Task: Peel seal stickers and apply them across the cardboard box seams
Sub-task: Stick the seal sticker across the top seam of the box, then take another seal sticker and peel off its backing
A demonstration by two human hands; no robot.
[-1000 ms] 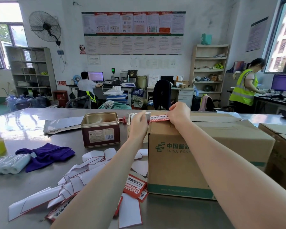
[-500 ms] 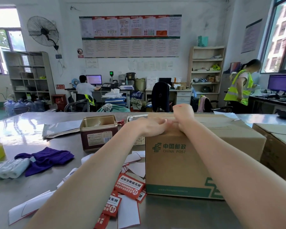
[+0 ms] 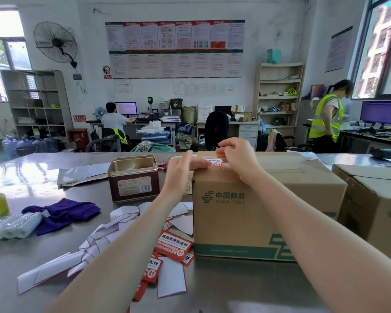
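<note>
At frame centre, a red-and-white seal sticker [image 3: 212, 162] lies on the top left edge of a brown cardboard China Post box [image 3: 253, 213], its long axis running left to right. The left hand [image 3: 181, 169] presses it with straight fingers; the right hand [image 3: 239, 158], equally near, appears loosely curled, whether pinching it cannot be told. The box stands on a grey metal table [image 3: 235, 288] in an office
</note>
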